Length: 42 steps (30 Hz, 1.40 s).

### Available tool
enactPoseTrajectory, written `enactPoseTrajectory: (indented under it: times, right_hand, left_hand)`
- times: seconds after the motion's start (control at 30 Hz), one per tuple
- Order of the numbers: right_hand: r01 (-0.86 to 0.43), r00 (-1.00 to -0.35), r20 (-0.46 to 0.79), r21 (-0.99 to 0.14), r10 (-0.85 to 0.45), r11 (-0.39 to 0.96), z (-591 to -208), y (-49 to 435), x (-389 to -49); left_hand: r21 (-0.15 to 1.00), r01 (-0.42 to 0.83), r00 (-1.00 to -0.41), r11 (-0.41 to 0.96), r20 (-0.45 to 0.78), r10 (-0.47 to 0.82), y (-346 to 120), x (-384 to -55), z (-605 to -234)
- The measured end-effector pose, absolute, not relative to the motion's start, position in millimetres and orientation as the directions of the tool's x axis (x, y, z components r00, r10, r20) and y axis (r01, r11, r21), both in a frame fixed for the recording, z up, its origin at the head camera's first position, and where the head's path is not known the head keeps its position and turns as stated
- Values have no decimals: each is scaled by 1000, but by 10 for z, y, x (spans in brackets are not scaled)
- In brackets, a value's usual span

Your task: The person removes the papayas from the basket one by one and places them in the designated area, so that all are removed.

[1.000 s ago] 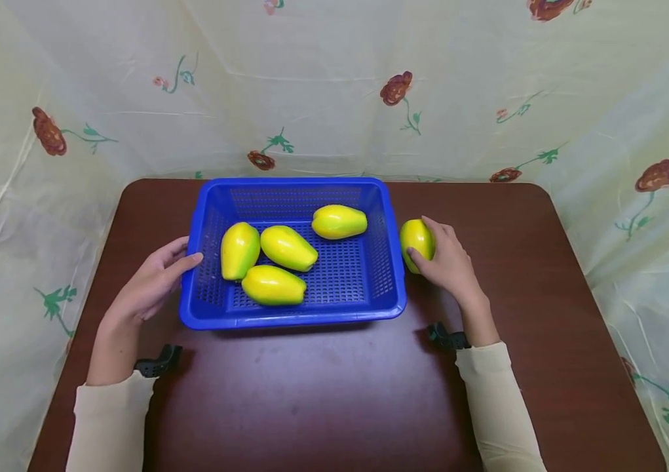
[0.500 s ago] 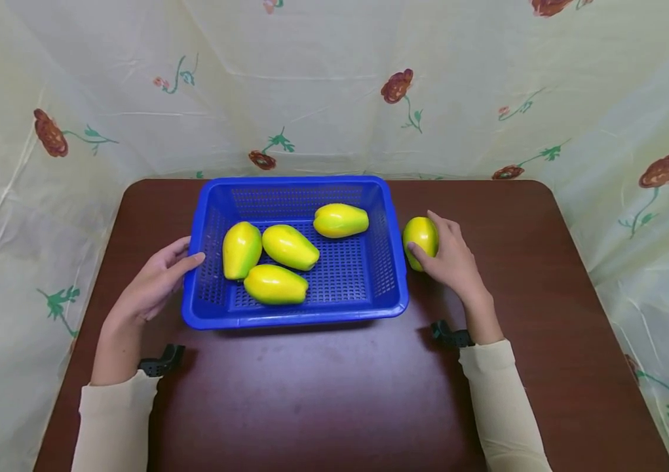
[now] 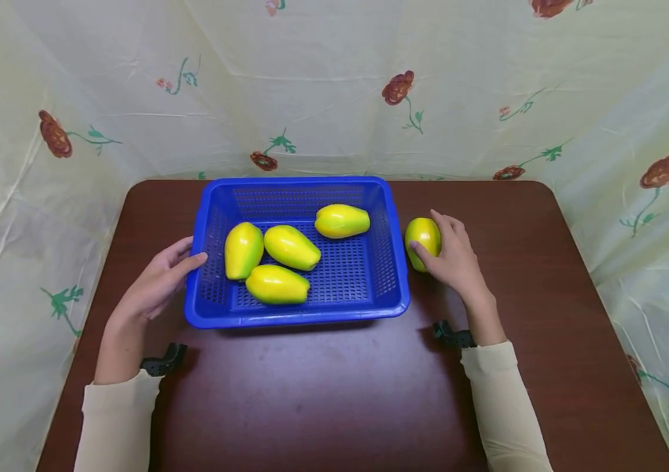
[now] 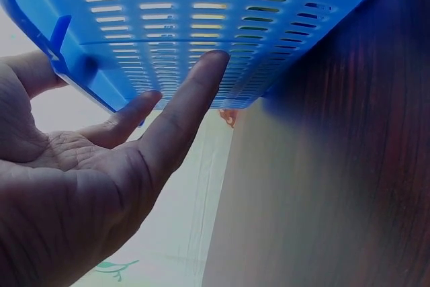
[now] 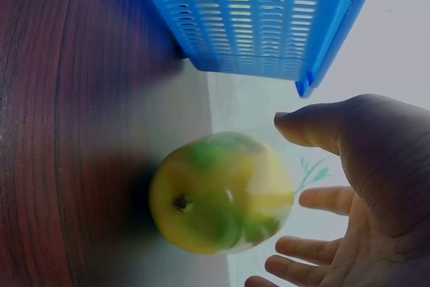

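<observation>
In the head view a blue plastic basket (image 3: 297, 321) with slotted walls stands on the table. My left hand (image 3: 154, 278) holds its left side, thumb over the rim and fingers against the outer wall. The left wrist view shows the fingers (image 4: 195, 102) stretched along the slotted wall (image 4: 154, 15). Right of the basket a yellow-green papaya (image 3: 422, 244) lies on the table. My right hand (image 3: 455, 259) is spread around its right side. In the right wrist view the thumb and fingers stand loosely spread beside the papaya (image 5: 218, 196), with a gap at the thumb.
Inside the basket lie several more papayas, three grouped at the left and one papaya (image 3: 343, 221) at the back right. The dark brown table (image 3: 310, 400) ends at the back against a flower-printed curtain (image 3: 334, 92).
The whole scene shifts slightly to the right in the head view. My right hand's fingers have opened a little from the papaya; the left hand stays at the basket's side.
</observation>
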State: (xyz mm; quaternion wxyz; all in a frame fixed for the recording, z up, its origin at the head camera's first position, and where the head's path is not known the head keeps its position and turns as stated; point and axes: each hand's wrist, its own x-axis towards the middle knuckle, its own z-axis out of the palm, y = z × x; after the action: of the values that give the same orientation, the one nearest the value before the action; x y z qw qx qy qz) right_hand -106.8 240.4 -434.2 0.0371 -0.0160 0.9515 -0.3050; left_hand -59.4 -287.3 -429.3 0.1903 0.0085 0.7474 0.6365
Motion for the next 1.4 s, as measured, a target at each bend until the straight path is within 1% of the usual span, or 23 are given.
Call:
enactPoseTrajectory:
  times: [0.17, 0.33, 0.47, 0.63, 0.77, 0.87, 1.2, 1.4]
  right_hand:
    - [-44, -997, -22, -603, -72, 797, -4302, 2403, -1055]
    - [-130, -991, 58, -641, -121, 756, -4210, 2374, -1055]
    - [-194, -980, 85, -640, -182, 744, -4112, 2318, -1065]
    - [-307, -949, 130, -597, -289, 741, -3982, 2228, -1133]
    - [-363, -925, 117, -550, -361, 753, -3871, 2188, -1190]
    - [-371, -919, 91, -528, -384, 764, -3812, 2190, -1202]
    - [-415, -900, 103, -508, -424, 755, -3722, 2141, -1224]
    - [-499, -855, 125, -461, -504, 733, -3693, 2040, -1277]
  left_hand:
    - [956, -227, -928, 185, -270, 256, -2864, -592, -4302]
    - [957, -223, -931, 183, -265, 252, -2863, -590, -4296]
    - [957, -225, -932, 185, -267, 245, -2876, -580, -4299]
    - [959, -224, -934, 172, -261, 243, -2889, -576, -4299]
    - [960, -229, -931, 161, -264, 250, -2878, -586, -4291]
    - [959, -233, -929, 163, -269, 254, -2867, -597, -4294]
    - [958, -229, -930, 172, -267, 254, -2866, -599, -4315]
    - [965, -222, -933, 143, -252, 258, -2880, -601, -4332]
